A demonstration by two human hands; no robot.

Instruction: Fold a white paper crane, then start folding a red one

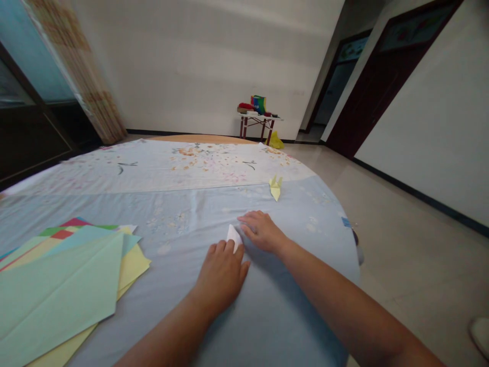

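A small white folded paper [233, 236] lies on the light-blue cloth-covered table [183, 214]. My left hand [221, 275] rests palm down with its curled fingers on the near part of the paper. My right hand [262, 230] presses flat on the cloth beside the paper, fingertips touching its far edge. Most of the paper is hidden under both hands. A finished yellow folded paper figure [275, 187] stands further away on the table.
A fanned stack of coloured paper sheets [64, 285], green, yellow, blue and red, lies at the near left. The round table edge [349, 239] drops off to tiled floor on the right. A small table with colourful items [257, 114] stands by the far wall.
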